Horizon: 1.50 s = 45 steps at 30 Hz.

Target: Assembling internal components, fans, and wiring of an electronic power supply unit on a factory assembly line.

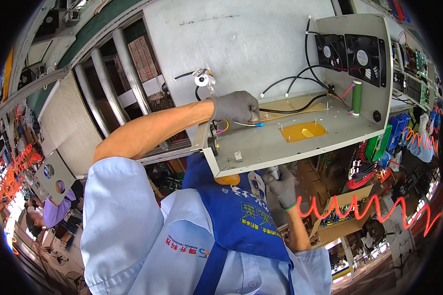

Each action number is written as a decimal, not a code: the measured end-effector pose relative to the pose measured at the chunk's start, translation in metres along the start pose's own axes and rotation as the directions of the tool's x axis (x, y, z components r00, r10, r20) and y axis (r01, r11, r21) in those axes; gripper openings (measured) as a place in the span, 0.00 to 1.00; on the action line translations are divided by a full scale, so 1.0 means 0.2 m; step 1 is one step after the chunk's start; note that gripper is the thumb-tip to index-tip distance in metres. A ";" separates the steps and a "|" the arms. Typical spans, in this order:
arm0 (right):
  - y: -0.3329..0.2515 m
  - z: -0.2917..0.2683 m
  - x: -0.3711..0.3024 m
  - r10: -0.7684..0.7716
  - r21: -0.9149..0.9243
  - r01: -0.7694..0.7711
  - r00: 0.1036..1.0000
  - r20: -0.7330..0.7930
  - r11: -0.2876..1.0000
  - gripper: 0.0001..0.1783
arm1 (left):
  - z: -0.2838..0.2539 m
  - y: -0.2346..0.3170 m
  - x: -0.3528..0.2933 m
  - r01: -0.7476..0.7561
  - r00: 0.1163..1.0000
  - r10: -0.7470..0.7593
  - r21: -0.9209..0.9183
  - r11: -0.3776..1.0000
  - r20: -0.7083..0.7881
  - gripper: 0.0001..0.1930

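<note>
An open beige metal case point(261, 152) lies on a work surface in front of me. My left hand point(237, 106), in a grey glove, is closed over its left part, with a black cable point(298, 110) running from the fingers to the right. Just below those fingers is a blue terminal point(259, 125) on a thin white wire. My right hand point(282, 188), also gloved, is below the case's near edge, its fingers curled around a greyish thing that I cannot make out. Two black fans point(346, 55) and a green cylinder point(357, 98) are at the case's right end.
A white knob-like fitting point(203, 78) stands beyond my left wrist. Metal rollers point(133, 73) lie to the left. A coiled red air hose point(364, 209) hangs at the right, above an open cardboard box point(342, 223). Another person point(59, 211) is at the far left.
</note>
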State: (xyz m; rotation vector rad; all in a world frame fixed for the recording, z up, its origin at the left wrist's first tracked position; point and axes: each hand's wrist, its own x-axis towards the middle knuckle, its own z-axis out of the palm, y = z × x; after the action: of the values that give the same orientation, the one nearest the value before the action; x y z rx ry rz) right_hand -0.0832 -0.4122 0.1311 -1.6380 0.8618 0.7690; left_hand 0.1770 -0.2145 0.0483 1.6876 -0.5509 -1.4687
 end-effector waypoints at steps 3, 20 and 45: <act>-0.02 0.08 -0.03 0.007 0.091 -0.007 1.000 -0.009 0.996 0.18 | 0.00 0.02 -0.01 0.017 1.000 -0.017 0.010 1.000 0.002 0.13; 0.07 0.20 0.00 -0.115 0.093 0.128 0.985 -0.127 0.987 0.18 | 0.03 -0.04 0.05 0.115 0.993 -0.118 -0.307 0.945 0.007 0.09; 0.10 0.28 0.00 -0.102 0.143 0.120 0.987 -0.128 0.982 0.18 | 0.02 -0.02 0.05 0.082 0.996 -0.083 -0.064 0.995 -0.021 0.13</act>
State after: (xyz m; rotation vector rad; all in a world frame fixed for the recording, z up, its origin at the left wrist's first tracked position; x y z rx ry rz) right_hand -0.1037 -0.3612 0.1089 -1.5953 0.8827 0.5194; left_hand 0.1750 -0.2211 0.0380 1.6936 -0.4220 -1.5072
